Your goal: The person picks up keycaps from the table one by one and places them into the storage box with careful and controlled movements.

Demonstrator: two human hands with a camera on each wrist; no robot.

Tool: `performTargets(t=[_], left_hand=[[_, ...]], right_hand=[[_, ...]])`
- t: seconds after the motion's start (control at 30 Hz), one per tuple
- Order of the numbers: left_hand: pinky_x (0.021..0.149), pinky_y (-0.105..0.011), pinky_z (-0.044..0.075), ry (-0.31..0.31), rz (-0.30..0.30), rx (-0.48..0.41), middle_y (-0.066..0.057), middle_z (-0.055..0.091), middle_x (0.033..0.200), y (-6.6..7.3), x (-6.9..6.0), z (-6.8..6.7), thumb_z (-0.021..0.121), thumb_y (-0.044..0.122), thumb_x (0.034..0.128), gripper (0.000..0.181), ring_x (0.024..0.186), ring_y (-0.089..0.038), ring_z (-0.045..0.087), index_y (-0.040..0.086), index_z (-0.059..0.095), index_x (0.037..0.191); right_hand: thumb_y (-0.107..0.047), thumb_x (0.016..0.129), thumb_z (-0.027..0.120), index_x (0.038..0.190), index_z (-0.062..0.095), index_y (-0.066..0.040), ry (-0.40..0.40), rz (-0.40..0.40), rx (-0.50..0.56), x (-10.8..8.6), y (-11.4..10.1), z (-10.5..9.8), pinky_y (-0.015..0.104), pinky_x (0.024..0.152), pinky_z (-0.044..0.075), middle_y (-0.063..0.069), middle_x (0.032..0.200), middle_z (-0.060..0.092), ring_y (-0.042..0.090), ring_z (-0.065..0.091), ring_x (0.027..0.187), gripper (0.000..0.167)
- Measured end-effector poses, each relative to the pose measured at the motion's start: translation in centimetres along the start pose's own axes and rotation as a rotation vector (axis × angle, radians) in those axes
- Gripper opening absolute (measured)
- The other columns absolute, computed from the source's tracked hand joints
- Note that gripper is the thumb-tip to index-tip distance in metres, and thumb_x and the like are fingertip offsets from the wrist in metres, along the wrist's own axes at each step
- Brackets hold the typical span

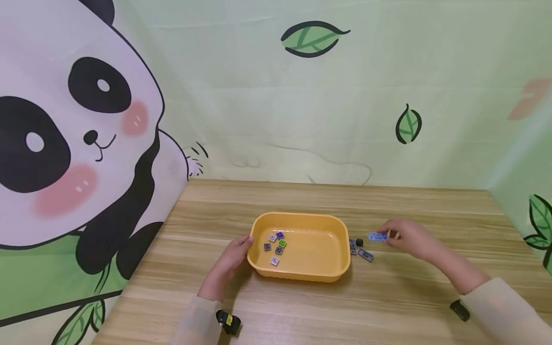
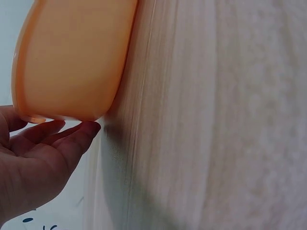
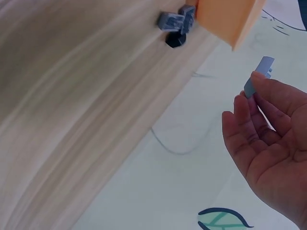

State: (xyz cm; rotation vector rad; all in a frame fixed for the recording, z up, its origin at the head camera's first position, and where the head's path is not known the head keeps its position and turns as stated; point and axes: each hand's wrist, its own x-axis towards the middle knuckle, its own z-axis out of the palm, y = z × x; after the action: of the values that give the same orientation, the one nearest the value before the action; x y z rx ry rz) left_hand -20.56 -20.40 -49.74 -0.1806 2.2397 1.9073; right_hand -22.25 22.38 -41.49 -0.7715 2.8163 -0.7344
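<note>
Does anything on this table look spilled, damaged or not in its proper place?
Nothing stands out as damaged or spilled. The yellow tray sits upright; a few dark pieces lie loose by its right end, only slightly untidy.

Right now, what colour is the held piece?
The piece is blue, clearest in the head view.

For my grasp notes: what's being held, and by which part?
The right grip pinches a blue block by one end; the left grip holds the yellow tray by its left end.
</note>
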Motion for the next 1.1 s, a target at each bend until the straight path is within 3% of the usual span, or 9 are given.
performTargets(t=[0.5,0.73,1.1], left_hand=[[0.104,-0.044,0.056,-0.004,-0.002,-0.003,-0.039,0.052,0.143,-0.2,0.1,-0.1,0.037,0.013,0.1107,0.048,0.119,-0.031,0.063,-0.019,0.040,0.146],[0.110,-0.047,0.052,0.004,-0.011,-0.027,-0.038,0.050,0.147,-0.2,0.3,0.0,0.036,0.014,0.1111,0.048,0.128,-0.035,0.059,-0.018,0.039,0.147],[0.103,-0.043,0.056,0.003,-0.016,-0.032,-0.039,0.051,0.145,-0.3,0.2,0.0,0.036,0.011,0.1104,0.047,0.123,-0.032,0.061,-0.019,0.039,0.146]], right_hand=[[-0.001,0.090,0.071,0.113,0.072,0.009,0.031,-0.036,-0.042,0.9,-0.8,-2.2,0.021,0.064,0.051,0.011,0.093,0.071,0.015,0.062,0.082,0.024],[-0.003,0.092,0.072,0.113,0.073,0.005,0.028,-0.054,-0.068,1.7,-1.6,-2.8,0.025,0.068,0.053,0.011,0.097,0.073,0.015,0.062,0.084,0.023],[-0.003,0.091,0.072,0.113,0.073,0.005,0.035,-0.092,-0.091,3.3,-3.2,-3.6,0.026,0.066,0.053,0.012,0.098,0.073,0.016,0.062,0.083,0.023]])
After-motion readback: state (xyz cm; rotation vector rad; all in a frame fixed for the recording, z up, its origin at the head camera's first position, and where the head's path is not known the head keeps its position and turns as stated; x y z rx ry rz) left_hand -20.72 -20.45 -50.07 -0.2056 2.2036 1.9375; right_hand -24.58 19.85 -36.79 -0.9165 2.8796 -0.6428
